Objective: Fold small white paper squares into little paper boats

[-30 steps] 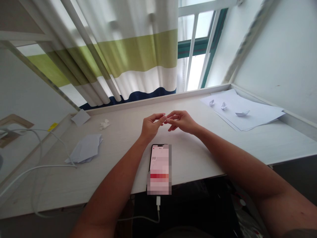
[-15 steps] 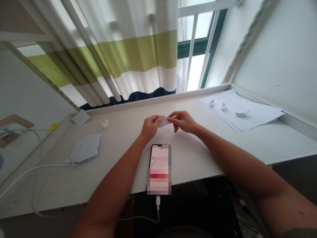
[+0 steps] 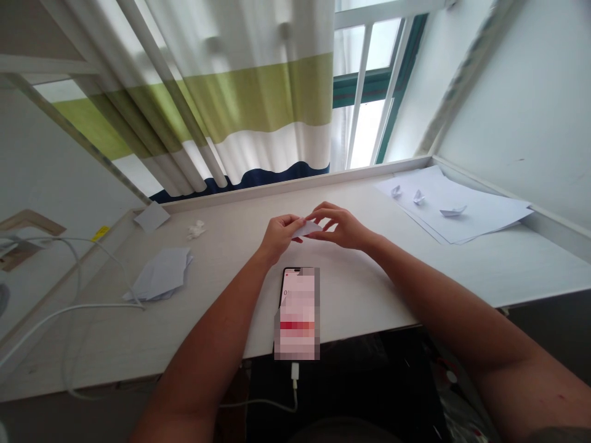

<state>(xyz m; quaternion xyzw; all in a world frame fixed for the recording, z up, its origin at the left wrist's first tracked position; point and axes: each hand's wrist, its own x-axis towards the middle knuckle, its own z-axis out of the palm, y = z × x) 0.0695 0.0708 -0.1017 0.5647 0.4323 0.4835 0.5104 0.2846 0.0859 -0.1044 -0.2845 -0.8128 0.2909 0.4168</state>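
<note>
A small folded piece of white paper is held up above the middle of the desk. My left hand pinches its left side between thumb and fingers. At its right end, my right hand has the thumb at the lower corner and the index finger reaching over the top edge near the left thumb. The right fingers are bent and partly spread around the paper. Three small folded paper boats rest on large white sheets at the right.
A phone with a charging cable lies at the front edge. To the left are a stack of paper pieces, a single square, a crumpled white bit and looping white cables. A raised rim borders the desk's back.
My right index finger has moved left over the paper's top edge, while the thumb stays at its right end. The paper has tilted and shows a flatter, wider shape.
</note>
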